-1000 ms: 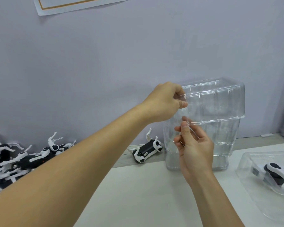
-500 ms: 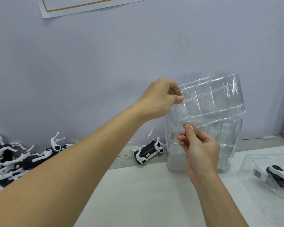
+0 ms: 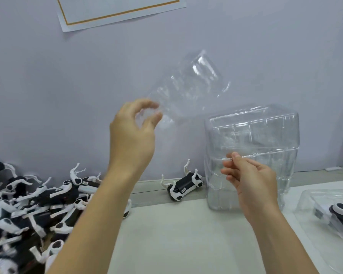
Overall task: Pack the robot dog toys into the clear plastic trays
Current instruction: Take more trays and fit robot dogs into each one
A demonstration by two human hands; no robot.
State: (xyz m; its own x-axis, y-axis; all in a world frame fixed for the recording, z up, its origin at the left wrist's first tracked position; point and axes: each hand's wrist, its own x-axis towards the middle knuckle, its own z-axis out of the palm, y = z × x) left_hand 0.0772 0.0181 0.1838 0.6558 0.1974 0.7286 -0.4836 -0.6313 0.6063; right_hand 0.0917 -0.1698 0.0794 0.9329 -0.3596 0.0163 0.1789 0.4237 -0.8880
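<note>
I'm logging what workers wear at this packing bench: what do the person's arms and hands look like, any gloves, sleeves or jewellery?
Both arms are bare up to the frame's lower edge, with no sleeve in view. The left hand and the right hand wear no gloves. No watch, ring, bracelet or other marking shows on either wrist or on the fingers.

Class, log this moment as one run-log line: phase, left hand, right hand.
phase: separating one tray | left hand: pinches lifted clear tray | right hand: pinches rim of tray stack

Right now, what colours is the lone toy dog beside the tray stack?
Black body with white legs, the lone toy dog shows in the head view.
</note>
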